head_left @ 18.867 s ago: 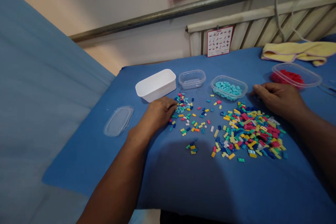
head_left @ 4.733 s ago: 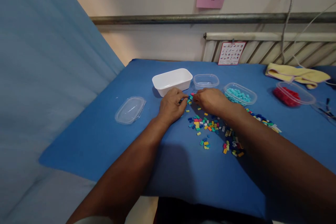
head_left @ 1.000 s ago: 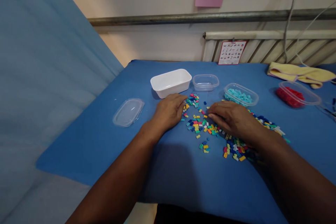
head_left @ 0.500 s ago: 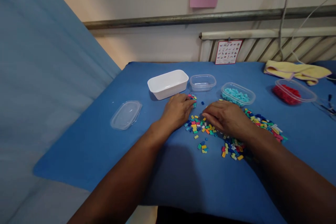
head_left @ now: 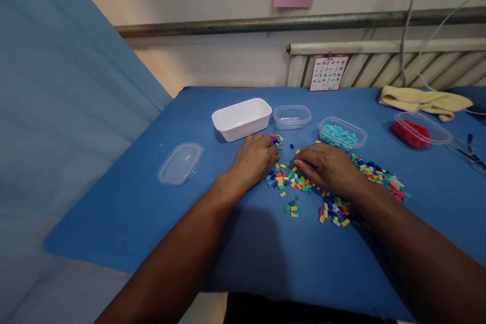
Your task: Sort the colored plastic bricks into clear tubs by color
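Small plastic building bricks of many colours (head_left: 281,179) lie loose on the blue tabletop between and below my hands. My left hand (head_left: 256,156) rests by a small cluster of bricks (head_left: 278,140), its fingers curled; whatever is under the fingertips is hidden. On the right, my right hand (head_left: 322,166) reaches over the bigger pile (head_left: 379,177) with fingers bent and pressed together. Its fingertips are near the bricks in the middle, and I cannot make out whether they pinch one. A single dark blue brick (head_left: 292,146) lies between the hands.
Behind the hands stand a white tub (head_left: 243,119), a clear tub (head_left: 292,117), a tub of turquoise bricks (head_left: 341,134) and one of red bricks (head_left: 413,131). A clear lid (head_left: 181,163) lies left. A yellow cloth (head_left: 421,100) lies at the back right, below a radiator.
My left fingers have drawn down and inward, uncovering more of the small cluster. My right hand stays almost in place, and the view has shifted slightly.
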The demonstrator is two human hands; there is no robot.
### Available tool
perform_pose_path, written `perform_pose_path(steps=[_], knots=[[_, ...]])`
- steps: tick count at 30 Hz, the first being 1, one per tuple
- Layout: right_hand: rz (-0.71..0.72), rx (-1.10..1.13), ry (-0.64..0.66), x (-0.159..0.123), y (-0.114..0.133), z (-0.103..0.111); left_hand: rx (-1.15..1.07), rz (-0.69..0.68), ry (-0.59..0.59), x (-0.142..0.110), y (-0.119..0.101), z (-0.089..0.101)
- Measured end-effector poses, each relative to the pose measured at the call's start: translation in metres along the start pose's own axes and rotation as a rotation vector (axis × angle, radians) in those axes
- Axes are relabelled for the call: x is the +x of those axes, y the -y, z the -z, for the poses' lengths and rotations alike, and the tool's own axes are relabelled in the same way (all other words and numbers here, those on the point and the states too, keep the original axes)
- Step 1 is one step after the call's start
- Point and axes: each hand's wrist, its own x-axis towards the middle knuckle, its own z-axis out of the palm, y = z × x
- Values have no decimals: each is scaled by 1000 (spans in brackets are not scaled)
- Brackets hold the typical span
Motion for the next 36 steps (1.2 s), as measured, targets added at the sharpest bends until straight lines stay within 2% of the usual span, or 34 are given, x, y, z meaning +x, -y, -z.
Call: perform_pose_path(steps=[3,5,7,9,12,15,19,22,25,28,31,36], knots=[[-3,21,-22,1,2,0,4,20,-3,1,-1,1],[-11,44,-62,1,5,1,-99,38,-48,1,-2,1],[-28,88,-122,2,10,2,-350,61,-125,-1,-6,-1],[-39,137,-183,2,16,3,-695,92,-173,-3,-12,-2],[-42,168,-260,4,25,7,-1125,191,-132,-6,-25,-4],[-71,146,-286,5,31,9,-1286,292,-75,-7,-31,1],[-112,151,-267,3,26,6,-1198,339,-79,-14,-13,19],[-176,175,-246,0,15,-1,-919,360,-69,-24,16,34],[-274,215,-231,-2,5,-9,-645,356,31,-35,35,41],[-326,256,-231,-2,2,-12,-538,255,137,-39,35,39],[-331,273,-231,-1,3,-12,-469,141,190,-39,27,33],[-341,273,-243,0,5,-11,-343,68,256,-39,21,34]])
